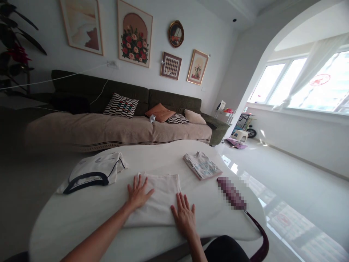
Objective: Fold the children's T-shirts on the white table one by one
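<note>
A white folded garment [160, 207] lies flat on the white table [89, 222] in front of me. My left hand [138, 193] rests palm down on its left side, with the fingers spread. On its lower right edge lies my right hand [185, 215], also flat, fingers apart. To the left is a white shirt [92, 171] with dark navy trim, spread loosely near the table edge. A neatly folded light T-shirt [202, 165] with a bluish print sits at the right back.
A maroon pouch [231, 193] with a wrist strap [259, 233] lies at the right table edge; the strap hangs over. Behind the table stands a long green sofa [174, 98] with a beige cover and several cushions. My dark-clad knee [226, 249] is at the front edge.
</note>
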`<state>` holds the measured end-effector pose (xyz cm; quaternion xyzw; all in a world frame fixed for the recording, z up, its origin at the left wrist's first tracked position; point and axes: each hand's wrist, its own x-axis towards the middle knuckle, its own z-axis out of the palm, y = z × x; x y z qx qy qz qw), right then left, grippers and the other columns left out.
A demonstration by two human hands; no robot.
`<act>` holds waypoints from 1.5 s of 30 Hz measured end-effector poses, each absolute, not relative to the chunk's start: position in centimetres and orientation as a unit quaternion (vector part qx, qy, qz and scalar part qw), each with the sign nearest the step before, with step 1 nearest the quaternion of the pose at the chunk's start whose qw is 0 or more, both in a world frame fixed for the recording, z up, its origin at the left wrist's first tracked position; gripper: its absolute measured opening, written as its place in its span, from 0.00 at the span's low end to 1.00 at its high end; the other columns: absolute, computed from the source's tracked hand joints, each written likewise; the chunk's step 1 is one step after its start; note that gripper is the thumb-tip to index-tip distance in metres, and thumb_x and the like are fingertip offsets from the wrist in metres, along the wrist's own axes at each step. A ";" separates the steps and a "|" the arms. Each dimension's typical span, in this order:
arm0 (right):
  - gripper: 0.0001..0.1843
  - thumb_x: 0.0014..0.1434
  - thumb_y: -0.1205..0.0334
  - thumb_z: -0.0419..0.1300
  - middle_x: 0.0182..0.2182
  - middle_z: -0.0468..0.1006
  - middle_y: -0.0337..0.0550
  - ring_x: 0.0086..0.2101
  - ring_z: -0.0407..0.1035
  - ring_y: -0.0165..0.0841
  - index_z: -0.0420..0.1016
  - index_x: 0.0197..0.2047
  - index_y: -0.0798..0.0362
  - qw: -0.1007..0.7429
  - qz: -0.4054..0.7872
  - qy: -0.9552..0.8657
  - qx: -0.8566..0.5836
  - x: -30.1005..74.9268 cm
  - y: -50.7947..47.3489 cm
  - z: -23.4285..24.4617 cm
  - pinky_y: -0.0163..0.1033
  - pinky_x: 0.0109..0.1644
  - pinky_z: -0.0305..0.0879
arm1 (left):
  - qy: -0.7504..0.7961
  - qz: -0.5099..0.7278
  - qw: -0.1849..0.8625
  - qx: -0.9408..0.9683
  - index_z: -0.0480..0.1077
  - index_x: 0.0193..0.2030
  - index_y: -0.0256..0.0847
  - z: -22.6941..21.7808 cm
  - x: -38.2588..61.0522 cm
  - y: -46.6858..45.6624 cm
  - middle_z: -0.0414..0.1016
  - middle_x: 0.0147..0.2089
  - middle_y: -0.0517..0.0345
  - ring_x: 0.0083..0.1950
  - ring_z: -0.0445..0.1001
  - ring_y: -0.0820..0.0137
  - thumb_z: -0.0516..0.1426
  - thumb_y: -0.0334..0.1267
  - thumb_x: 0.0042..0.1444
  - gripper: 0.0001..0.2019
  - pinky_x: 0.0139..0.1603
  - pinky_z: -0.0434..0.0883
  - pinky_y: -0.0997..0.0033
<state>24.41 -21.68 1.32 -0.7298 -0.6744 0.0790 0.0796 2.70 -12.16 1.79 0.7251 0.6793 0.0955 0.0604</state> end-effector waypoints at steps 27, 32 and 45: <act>0.31 0.60 0.45 0.36 0.63 0.44 0.40 0.62 0.35 0.37 0.39 0.64 0.48 0.072 0.077 -0.677 -0.728 24.1 -22.1 1.8 0.60 0.60 0.36 | 0.627 0.119 0.064 0.767 0.52 0.61 0.52 2.8 3.7 -15.2 0.42 0.67 0.56 0.66 0.38 0.55 0.44 0.52 0.56 0.26 0.59 0.44 0.44; 0.32 0.59 0.43 0.35 0.62 0.45 0.40 0.61 0.35 0.44 0.42 0.64 0.46 0.072 0.078 -0.667 -0.737 24.0 -24.5 1.5 0.68 0.56 0.35 | 0.627 0.113 0.081 0.767 0.53 0.61 0.51 1.1 2.9 -17.3 0.44 0.67 0.55 0.66 0.40 0.54 0.45 0.54 0.55 0.27 0.60 0.43 0.46; 0.24 0.58 0.60 0.41 0.52 0.67 0.47 0.53 0.59 0.37 0.61 0.56 0.54 0.163 0.080 -0.666 -0.724 25.6 -23.9 1.7 0.40 0.55 0.55 | 0.692 0.199 0.101 0.687 0.62 0.55 0.37 1.9 -0.7 -17.7 0.62 0.59 0.48 0.60 0.58 0.63 0.46 0.39 0.55 0.21 0.58 0.55 0.64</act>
